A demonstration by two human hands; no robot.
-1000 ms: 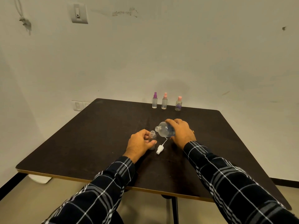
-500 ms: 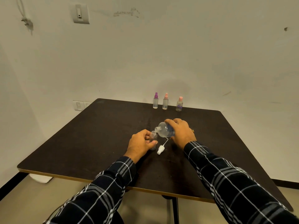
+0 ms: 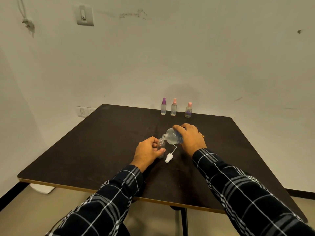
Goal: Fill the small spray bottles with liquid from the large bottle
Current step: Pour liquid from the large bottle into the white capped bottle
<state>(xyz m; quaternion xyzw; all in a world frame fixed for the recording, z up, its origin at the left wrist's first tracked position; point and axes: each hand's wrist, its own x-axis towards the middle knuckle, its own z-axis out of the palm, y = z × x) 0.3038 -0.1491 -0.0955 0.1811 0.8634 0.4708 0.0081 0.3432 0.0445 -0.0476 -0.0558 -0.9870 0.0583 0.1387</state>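
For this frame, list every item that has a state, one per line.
Large bottle: uncapped, tipped, mouth at the small bottle's opening, held by right hand.
Small bottle: upright, open, held by left hand.
White spray top: off, lying on table.
Three far bottles: capped, upright.

A dark brown square wooden table [image 3: 105,143] with a pale edge carries three small clear plastic spray bottles at its far edge: one purple-capped [image 3: 163,106], two pink-capped [image 3: 173,107] [image 3: 188,110]. A white spray-pump head [image 3: 169,158] lies near the middle, beside an uncapped small clear bottle [image 3: 161,148].
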